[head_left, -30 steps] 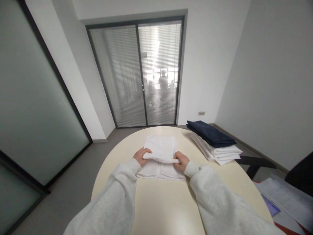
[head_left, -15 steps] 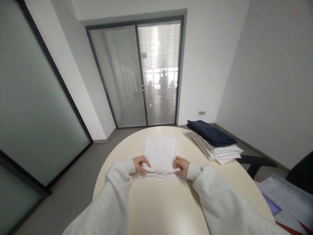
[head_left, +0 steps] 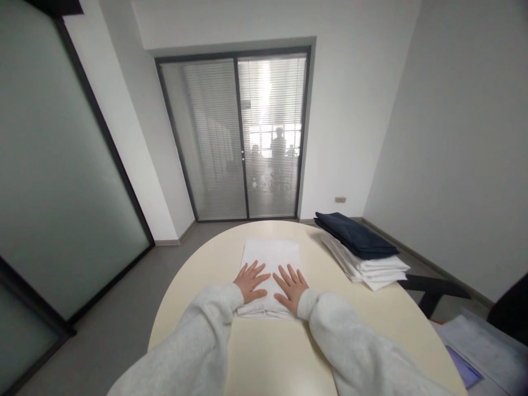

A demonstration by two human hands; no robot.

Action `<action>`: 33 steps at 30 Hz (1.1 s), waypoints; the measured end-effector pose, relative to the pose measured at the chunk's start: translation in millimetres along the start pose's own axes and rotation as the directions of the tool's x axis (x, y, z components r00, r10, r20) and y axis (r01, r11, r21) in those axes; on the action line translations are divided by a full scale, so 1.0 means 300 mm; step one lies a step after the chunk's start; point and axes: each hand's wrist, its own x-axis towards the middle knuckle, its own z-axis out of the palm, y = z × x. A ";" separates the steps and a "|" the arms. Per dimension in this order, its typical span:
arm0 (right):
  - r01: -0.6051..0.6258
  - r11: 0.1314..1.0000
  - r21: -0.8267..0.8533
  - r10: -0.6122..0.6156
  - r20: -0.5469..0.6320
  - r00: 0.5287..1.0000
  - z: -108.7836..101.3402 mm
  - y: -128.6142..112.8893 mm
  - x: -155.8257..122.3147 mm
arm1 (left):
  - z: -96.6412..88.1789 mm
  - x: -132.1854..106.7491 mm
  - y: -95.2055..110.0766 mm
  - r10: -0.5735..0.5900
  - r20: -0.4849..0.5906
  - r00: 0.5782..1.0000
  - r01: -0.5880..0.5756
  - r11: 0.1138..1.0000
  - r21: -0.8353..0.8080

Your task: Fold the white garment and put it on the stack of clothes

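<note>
A folded white cloth (head_left: 271,256) lies on the round cream table (head_left: 289,352) in front of me. My left hand (head_left: 251,281) rests flat on its near left part with the fingers spread. Beside it, my right hand (head_left: 291,287) presses flat on the near right part, fingers also spread. Neither hand holds anything. Both arms are in light grey sleeves.
A stack of folded cloths (head_left: 365,254), dark blue on top and white below, sits at the table's right edge. A dark chair (head_left: 437,289) and papers (head_left: 482,344) are to the right. Glass doors with blinds (head_left: 247,137) stand beyond the table, with people behind them.
My hands drew the upper fold of the white cloth toward me, let go of it, and now lie flat on top of the folded cloth.
</note>
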 end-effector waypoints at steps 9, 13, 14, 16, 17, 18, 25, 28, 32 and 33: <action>-0.081 0.973 0.214 0.002 0.348 0.937 -0.090 0.075 0.026 | 0.001 0.002 -0.057 -0.114 0.074 0.991 0.123 0.984 -0.132; -0.182 0.950 0.253 0.112 0.269 0.957 -0.161 0.102 0.182 | -0.079 0.115 -0.102 -0.194 0.086 0.977 0.208 0.958 -0.197; -0.199 0.959 0.200 0.165 0.176 0.971 -0.158 0.105 0.213 | -0.090 0.145 -0.109 -0.206 0.030 0.978 0.208 0.964 -0.164; -0.213 0.975 0.059 0.214 -0.003 0.977 -0.124 0.109 0.253 | -0.088 0.196 -0.118 -0.219 -0.093 0.971 0.218 0.976 -0.030; -0.213 0.977 -0.012 0.212 -0.053 0.976 -0.097 0.113 0.261 | -0.074 0.212 -0.122 -0.226 -0.120 0.967 0.234 0.971 0.057; -0.202 0.977 -0.067 0.199 -0.050 0.979 -0.066 0.118 0.263 | -0.054 0.223 -0.125 -0.243 -0.102 0.965 0.256 0.955 0.146; -0.205 0.963 -0.175 0.236 0.184 0.954 0.054 0.168 0.261 | 0.051 0.220 -0.168 -0.410 0.136 0.902 0.325 0.851 0.412; -0.197 0.968 -0.158 0.228 0.204 0.952 0.044 0.179 0.273 | 0.055 0.222 -0.176 -0.425 0.132 0.896 0.345 0.851 0.396; -0.163 0.976 -0.142 0.191 0.221 0.956 0.032 0.193 0.286 | 0.070 0.226 -0.180 -0.457 0.098 0.884 0.394 0.841 0.370; -0.153 0.979 -0.135 0.181 0.226 0.957 0.031 0.197 0.288 | 0.074 0.227 -0.180 -0.467 0.092 0.879 0.407 0.837 0.365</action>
